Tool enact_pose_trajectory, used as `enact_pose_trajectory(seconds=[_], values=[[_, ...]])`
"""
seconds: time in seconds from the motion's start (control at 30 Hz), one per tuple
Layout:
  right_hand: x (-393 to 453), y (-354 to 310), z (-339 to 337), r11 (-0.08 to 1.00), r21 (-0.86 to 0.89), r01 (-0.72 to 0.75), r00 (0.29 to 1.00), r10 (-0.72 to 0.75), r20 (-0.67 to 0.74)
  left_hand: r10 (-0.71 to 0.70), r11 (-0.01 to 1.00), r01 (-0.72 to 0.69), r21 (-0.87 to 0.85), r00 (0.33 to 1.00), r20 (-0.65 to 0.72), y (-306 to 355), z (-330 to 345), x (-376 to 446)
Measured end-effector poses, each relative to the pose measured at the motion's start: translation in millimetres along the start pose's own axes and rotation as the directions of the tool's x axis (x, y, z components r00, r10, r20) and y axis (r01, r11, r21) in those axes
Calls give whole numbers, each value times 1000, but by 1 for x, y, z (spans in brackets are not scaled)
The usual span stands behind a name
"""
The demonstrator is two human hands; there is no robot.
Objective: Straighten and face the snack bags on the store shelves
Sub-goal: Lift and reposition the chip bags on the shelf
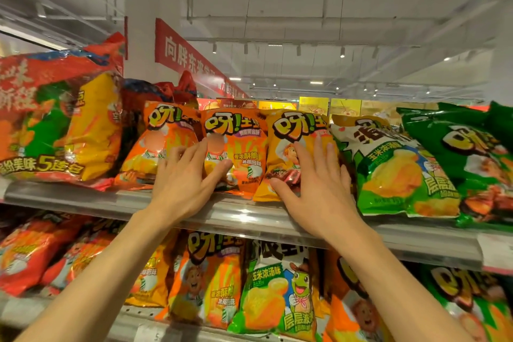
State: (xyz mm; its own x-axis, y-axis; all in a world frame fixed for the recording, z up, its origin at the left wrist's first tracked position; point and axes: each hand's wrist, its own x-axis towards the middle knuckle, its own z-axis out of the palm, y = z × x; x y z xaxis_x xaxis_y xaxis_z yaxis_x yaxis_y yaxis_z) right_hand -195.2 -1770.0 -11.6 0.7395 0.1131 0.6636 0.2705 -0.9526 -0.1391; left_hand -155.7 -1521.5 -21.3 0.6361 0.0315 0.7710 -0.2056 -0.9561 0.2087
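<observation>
**Both palms flat on top-shelf bags, squaring the row**

Nearest: two bare forearms reach up from below. Left hand (185, 178), fingers spread and straight, lies flat across the seam between the left orange bag (155, 144) and the middle orange bag (238, 147); it grips nothing. Right hand (313, 183), also flat with fingers extended, presses on the yellow-orange bag (288, 136), thumb low near its bottom edge; no pinch.

To do the step well, I'd judge: push evenly with the palms, keep bags upright, logos forward, bottoms lined up behind the shelf lip (83, 198). Light pressure only, since these are puffy and probably crush or slide easily.

Edges: the three bags touch side by side. The yellow-orange one's lower corner sits right at the lip and could tip off. The green corn-soup bag (394, 169) leans against its right side and overhangs the lip slightly; it likely needs straightening too. The big red multipack (41, 125) crowds the left.

Room: little sideways slack in the row; free space is mainly upward, above the bags. Depth behind them I cannot tell.

Below, the lower shelf bags (211, 280) stand packed. Further back, a red banner (188, 55).
</observation>
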Motion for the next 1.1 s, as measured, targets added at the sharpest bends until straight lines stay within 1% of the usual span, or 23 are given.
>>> enact_pose_trajectory(seconds=[0.1, 0.23, 0.33, 0.43, 0.5, 0.57, 0.63, 0.73, 0.8, 0.9, 0.97, 1.03, 1.1], values=[[1, -4, 4, 998, -61, 10, 1000, -11, -18, -11, 1000, 11, 1, 1000, 24, 2, 0, 0], [1, -3, 0, 999, -23, 23, 999, -24, -36, -29, 994, 25, -109, 999, -38, 6, -5, -6], [-3, -4, -8, 990, 138, 38, 997, -28, -72, -28, 975, 4, -223, 994, -106, 8, -11, -11], [-11, -7, -22, 947, 315, 59, 992, -19, -128, -16, 959, -41, -282, 980, -196, 13, -20, -21], [-18, -9, -30, 917, 390, 77, 985, -10, -170, -20, 939, -61, -339, 973, -230, 20, -27, -30], [-26, -8, -38, 896, 434, 90, 979, 2, -206, -52, 896, -51, -440, 974, -219, 29, -32, -42], [-35, -5, -45, 887, 453, 84, 976, 19, -218, -75, 837, -31, -546, 983, -170, 38, -35, -53], [-44, 8, -54, 895, 438, 82, 973, 22, -228, -58, 788, -11, -616, 994, -92, 51, -31, -65], [-48, 24, -62, 916, 389, 100, 961, 12, -276, -40, 780, -11, -625, 997, -68, 60, -30, -67], [-51, 55, -77, 967, 245, 74, 935, 18, -355, 0, 791, -39, -611, 998, -63, 82, -30, -65], [-51, 81, -85, 991, 134, 0, 926, 50, -374, 48, 811, -86, -578, 996, -81, 100, -29, -60], [-50, 104, -92, 989, 65, -135, 938, 149, -314, 103, 838, -143, -526, 989, -104, 120, -26, -53], [-51, 117, -94, 968, 93, -233, 947, 247, -203, 139, 865, -176, -469, 984, -114, 138, -19, -46]])
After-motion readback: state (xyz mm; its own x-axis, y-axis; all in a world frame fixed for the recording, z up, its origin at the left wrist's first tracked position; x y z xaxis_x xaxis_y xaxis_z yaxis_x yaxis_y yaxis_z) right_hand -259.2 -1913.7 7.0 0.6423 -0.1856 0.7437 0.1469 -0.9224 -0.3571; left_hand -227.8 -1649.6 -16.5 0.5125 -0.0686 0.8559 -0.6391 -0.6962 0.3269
